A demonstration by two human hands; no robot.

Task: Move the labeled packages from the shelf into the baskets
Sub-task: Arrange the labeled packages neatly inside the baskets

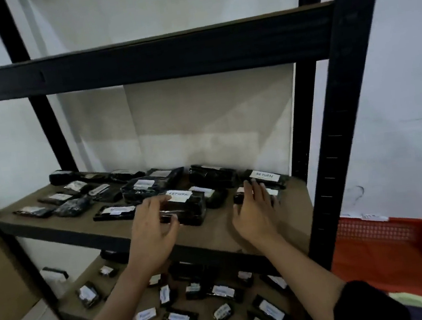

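Left hand curling round a RETURN-labeled package, right hand at its 3 o'clock spreading wide over a small package, orange basket sitting at 4 o'clock

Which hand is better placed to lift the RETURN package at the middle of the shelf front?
Left. The left hand already spans the RETURN package, fingers on top and thumb at its front edge. The right hand is over a smaller package farther right.
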